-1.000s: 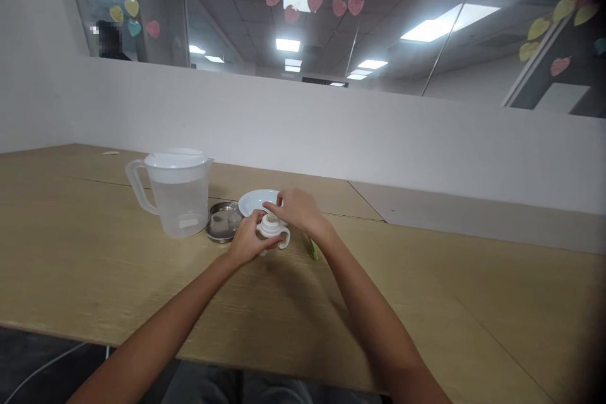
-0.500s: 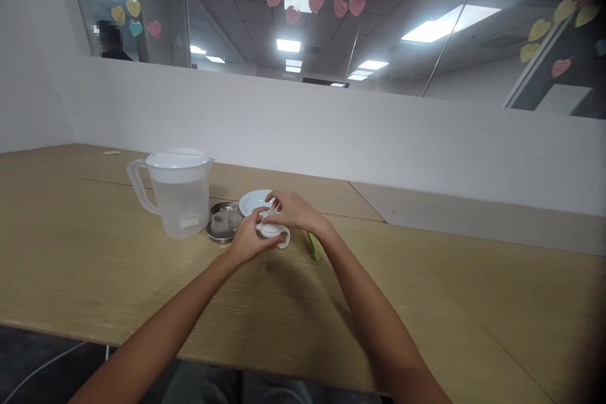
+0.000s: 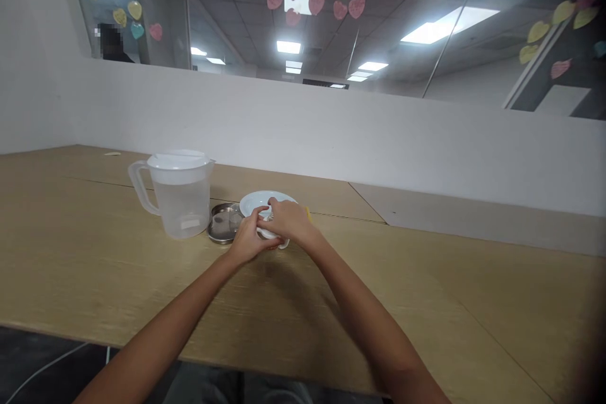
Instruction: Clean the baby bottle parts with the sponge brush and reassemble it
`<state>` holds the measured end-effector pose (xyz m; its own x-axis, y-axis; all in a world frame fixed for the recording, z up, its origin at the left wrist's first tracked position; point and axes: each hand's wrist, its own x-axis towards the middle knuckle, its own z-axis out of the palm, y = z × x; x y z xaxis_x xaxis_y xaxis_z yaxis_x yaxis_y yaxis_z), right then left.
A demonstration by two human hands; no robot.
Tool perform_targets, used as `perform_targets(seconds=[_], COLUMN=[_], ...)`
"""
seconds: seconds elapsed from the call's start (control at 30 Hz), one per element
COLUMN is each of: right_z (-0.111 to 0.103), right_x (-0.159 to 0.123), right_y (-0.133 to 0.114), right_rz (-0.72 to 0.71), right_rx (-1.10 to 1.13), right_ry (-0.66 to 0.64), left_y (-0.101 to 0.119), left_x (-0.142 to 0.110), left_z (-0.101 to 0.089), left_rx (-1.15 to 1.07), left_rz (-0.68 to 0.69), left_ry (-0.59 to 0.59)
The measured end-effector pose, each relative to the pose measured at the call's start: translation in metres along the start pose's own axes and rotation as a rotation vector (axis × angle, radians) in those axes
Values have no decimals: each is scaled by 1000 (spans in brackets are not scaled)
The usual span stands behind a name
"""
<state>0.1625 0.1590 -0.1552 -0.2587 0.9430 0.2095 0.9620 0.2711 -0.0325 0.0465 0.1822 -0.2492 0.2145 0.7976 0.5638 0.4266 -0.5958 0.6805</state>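
My left hand (image 3: 249,238) is closed round the near left side of a small white cup (image 3: 268,235), with the thumb along its front. The cup's curved handle sticks out on the right. My right hand (image 3: 290,221) bends over the top of the cup, fingers drawn together at its mouth. Whatever those fingers hold is too small and too covered to make out. Behind both hands lies a white plate (image 3: 250,202), partly hidden. Just left of my left hand is a round metal dish (image 3: 220,227) with a clear item in it.
A translucent lidded pitcher (image 3: 182,202) stands left of the dish, its handle to the left. A bit of a yellow object (image 3: 308,213) shows behind my right wrist. The wooden table (image 3: 142,278) meets a white wall with a window above. A person's head shows at upper left.
My right hand has come down closer over the cup, and its fingers have drawn together. The green strip beside my right wrist is now hidden. My left hand keeps its grip on the cup.
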Motion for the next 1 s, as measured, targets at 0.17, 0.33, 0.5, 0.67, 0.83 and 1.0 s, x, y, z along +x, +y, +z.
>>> perform_targets(seconds=[0.17,0.33,0.5,0.67,0.83,1.0], right_z=[-10,-6,-3,-7,-13,-17], right_x=[-2,-1,-1,-2,-7,-10], right_y=[13,10,8,7,7,7], right_rz=[-205,-147,-129,-82,-112,-95], right_rx=[149,66,37,46,86,107], right_ry=[-131,-51,-23,-72,-75,-52], left_y=[0,2,2,-9,-29,-63], left_x=[0,1,0,-1,5,13], left_z=[-1,0,2,-3,-18,-35], left_rx=[18,43,50,57,-65,370], left_rz=[-8,-24,-26,51,128,-39], left_ry=[-9,19,4,-33,216,305])
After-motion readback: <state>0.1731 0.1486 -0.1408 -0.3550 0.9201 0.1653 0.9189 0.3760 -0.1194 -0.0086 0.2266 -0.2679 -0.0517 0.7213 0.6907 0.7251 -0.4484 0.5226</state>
